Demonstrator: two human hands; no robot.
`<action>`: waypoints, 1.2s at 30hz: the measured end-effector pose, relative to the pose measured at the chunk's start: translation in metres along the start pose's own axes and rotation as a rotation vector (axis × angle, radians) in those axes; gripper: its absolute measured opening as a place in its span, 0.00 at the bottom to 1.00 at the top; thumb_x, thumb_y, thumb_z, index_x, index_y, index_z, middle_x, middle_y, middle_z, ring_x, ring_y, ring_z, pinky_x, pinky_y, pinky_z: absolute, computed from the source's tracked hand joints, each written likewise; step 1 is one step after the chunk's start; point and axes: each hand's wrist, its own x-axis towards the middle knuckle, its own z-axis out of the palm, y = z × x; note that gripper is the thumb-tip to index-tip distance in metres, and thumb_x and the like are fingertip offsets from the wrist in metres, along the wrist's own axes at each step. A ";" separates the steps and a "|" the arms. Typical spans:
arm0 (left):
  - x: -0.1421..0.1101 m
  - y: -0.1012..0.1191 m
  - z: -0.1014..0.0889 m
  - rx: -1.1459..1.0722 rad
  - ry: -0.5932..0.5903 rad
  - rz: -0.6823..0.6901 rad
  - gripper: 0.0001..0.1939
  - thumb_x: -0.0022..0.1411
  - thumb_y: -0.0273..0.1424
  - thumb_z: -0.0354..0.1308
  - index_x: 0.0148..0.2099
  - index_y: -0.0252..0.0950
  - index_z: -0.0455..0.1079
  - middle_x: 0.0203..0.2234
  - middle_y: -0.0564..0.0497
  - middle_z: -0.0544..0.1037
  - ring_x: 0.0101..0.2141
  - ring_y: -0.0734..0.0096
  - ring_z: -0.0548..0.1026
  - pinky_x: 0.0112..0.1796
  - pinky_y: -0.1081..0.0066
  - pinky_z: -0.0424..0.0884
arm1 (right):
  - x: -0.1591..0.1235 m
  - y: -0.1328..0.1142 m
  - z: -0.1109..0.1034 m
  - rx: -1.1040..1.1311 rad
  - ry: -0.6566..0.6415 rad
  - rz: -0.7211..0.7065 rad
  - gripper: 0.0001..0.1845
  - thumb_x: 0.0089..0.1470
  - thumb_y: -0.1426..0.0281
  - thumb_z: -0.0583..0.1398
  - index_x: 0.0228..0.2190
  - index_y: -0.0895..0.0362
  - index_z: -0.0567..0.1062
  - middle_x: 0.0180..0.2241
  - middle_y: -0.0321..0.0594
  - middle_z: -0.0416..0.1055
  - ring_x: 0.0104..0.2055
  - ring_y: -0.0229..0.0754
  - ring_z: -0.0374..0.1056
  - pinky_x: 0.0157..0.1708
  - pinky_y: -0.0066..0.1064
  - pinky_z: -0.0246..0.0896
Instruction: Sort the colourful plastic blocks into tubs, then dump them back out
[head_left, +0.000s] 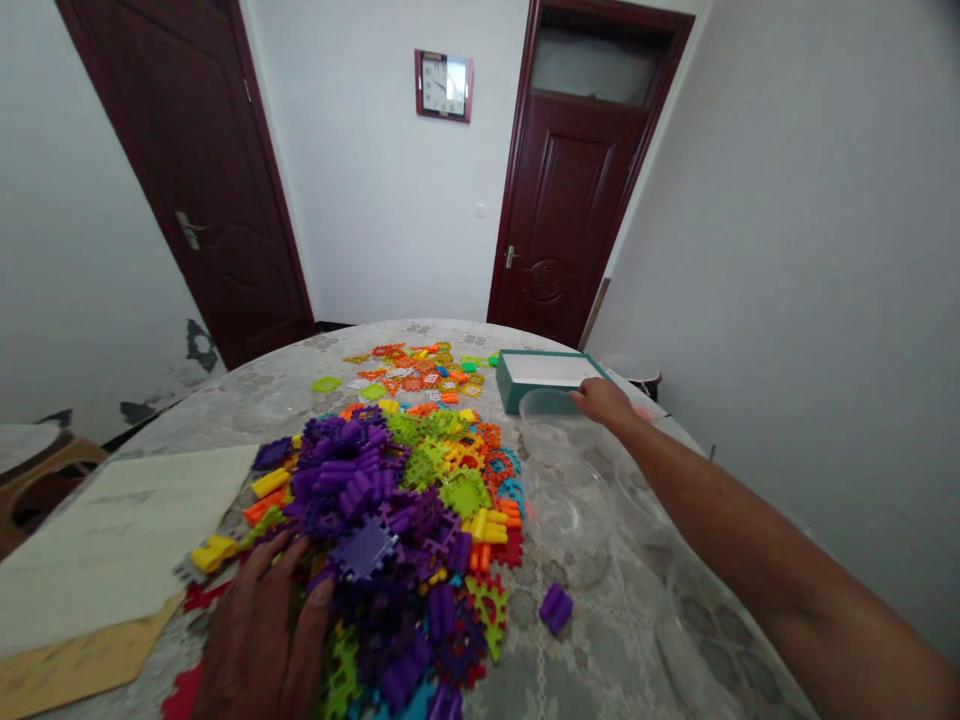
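Note:
My left hand [262, 630] lies palm down on the near left side of a heap of plastic building pieces [360, 470], its fingers apart. Purple pieces cover most of the heap's top, with green, yellow, orange, blue and red ones around and beneath. Farther off, my right hand [604, 400] is closed on the rim of a clear plastic bowl [555, 425], just in front of a green box [517, 390]. Other clear bowls [570, 515] stand on the table under and beside my right forearm. A single purple piece [556, 608] lies apart, right of the heap.
Flat orange, green and yellow pieces [412, 375] are spread behind the heap on the patterned tablecloth [592, 650]. A cream paper sheet [142, 530] and a tan board [90, 660] lie at the left. A stool [52, 480] stands beyond the table's left edge.

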 end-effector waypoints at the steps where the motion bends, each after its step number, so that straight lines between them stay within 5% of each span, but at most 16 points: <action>1: 0.000 0.000 0.001 -0.006 -0.001 0.003 0.26 0.73 0.44 0.45 0.65 0.37 0.63 0.63 0.36 0.69 0.66 0.45 0.65 0.67 0.44 0.59 | 0.000 0.005 -0.002 -0.005 -0.001 0.007 0.20 0.65 0.58 0.60 0.48 0.58 0.84 0.49 0.56 0.81 0.52 0.53 0.77 0.51 0.36 0.68; 7: 0.004 0.000 0.002 -0.035 -0.010 0.006 0.27 0.72 0.47 0.44 0.65 0.37 0.63 0.63 0.34 0.69 0.66 0.41 0.65 0.67 0.41 0.59 | -0.003 0.055 -0.020 -0.055 -0.069 0.057 0.18 0.61 0.70 0.59 0.48 0.57 0.85 0.51 0.57 0.81 0.54 0.53 0.77 0.53 0.37 0.68; 17: 0.008 -0.010 0.007 -0.021 0.001 0.060 0.26 0.71 0.47 0.45 0.63 0.37 0.64 0.61 0.33 0.70 0.64 0.38 0.66 0.66 0.38 0.61 | -0.028 0.108 -0.010 -0.136 -0.153 0.234 0.22 0.59 0.65 0.62 0.52 0.60 0.82 0.53 0.62 0.78 0.54 0.60 0.77 0.50 0.44 0.72; 24: 0.009 -0.011 0.009 -0.016 0.016 0.073 0.29 0.71 0.48 0.45 0.62 0.34 0.65 0.60 0.31 0.70 0.63 0.38 0.67 0.65 0.39 0.62 | -0.035 0.106 -0.001 -0.092 -0.135 0.160 0.21 0.60 0.65 0.60 0.50 0.59 0.83 0.52 0.59 0.79 0.53 0.56 0.78 0.51 0.41 0.71; 31: 0.011 0.000 0.002 -0.038 -0.016 0.057 0.28 0.72 0.48 0.44 0.62 0.35 0.64 0.59 0.32 0.70 0.64 0.39 0.66 0.67 0.40 0.60 | -0.041 0.073 0.001 0.019 -0.124 -0.079 0.19 0.62 0.69 0.57 0.46 0.56 0.85 0.51 0.47 0.82 0.53 0.49 0.76 0.54 0.31 0.66; 36: 0.010 0.001 0.000 -0.020 -0.023 0.046 0.28 0.72 0.48 0.43 0.62 0.34 0.64 0.60 0.32 0.70 0.64 0.39 0.66 0.67 0.40 0.59 | -0.047 0.055 -0.010 0.049 -0.080 -0.109 0.20 0.62 0.72 0.56 0.51 0.55 0.83 0.54 0.45 0.81 0.55 0.47 0.75 0.55 0.30 0.65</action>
